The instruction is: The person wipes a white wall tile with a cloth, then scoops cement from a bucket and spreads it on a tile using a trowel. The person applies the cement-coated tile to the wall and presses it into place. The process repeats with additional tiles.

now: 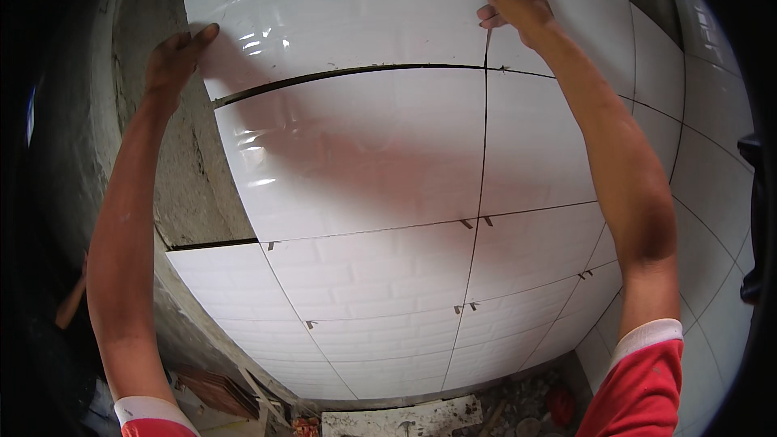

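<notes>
A large glossy white wall tile (pixel 348 16) is held against the wall at the top of the view. My left hand (pixel 172 65) grips its left edge, thumb on the face and fingers behind. At its right edge my right hand (pixel 522 10) has the thumb on the face and other fingers in the narrow gap beside the neighbouring tile (pixel 587 12). Under the held tile runs a dark gap, wider at the left, above another white tile (pixel 364 154). Small dark spacers (pixel 467 224) stick out of the joints lower down.
Bare grey cement (pixel 190 186) shows left of the tiles. A tiled side wall (pixel 716 170) stands at the right. Below lie a dirty white board (pixel 396 419), rubble (pixel 526 409), a red object (pixel 561 405) and brown flat pieces (pixel 217 395). A wooden handle (pixel 71 303) shows at the left.
</notes>
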`<state>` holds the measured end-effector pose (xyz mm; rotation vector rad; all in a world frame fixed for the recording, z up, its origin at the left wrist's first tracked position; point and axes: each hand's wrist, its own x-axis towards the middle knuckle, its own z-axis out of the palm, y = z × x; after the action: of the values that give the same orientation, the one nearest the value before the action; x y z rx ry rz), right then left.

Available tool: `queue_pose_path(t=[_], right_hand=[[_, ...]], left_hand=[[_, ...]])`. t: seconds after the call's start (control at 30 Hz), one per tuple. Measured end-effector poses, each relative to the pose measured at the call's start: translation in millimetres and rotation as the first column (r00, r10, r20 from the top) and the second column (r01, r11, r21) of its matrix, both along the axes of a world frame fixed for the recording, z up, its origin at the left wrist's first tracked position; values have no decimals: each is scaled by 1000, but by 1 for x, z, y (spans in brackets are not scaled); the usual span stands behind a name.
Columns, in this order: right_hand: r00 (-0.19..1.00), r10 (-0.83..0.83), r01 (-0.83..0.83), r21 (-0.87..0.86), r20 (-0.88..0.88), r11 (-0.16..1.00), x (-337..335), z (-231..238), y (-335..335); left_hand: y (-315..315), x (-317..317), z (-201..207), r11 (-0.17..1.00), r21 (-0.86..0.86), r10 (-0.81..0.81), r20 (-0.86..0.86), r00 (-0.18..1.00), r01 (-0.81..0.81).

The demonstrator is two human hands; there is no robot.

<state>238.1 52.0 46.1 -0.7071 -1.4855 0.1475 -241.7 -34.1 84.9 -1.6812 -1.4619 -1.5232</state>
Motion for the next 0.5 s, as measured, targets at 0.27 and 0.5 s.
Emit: queue_pose_path(t=[0.27,0.5], right_hand=[[999,-28,29,20,-16,999,2,0,10],[999,-32,32,36,-4,999,6,0,18]], left_hand=[[7,7,-6,1000,20,11,45,999,-12],[9,3,-4,1000,-27,-9,79,997,12]])
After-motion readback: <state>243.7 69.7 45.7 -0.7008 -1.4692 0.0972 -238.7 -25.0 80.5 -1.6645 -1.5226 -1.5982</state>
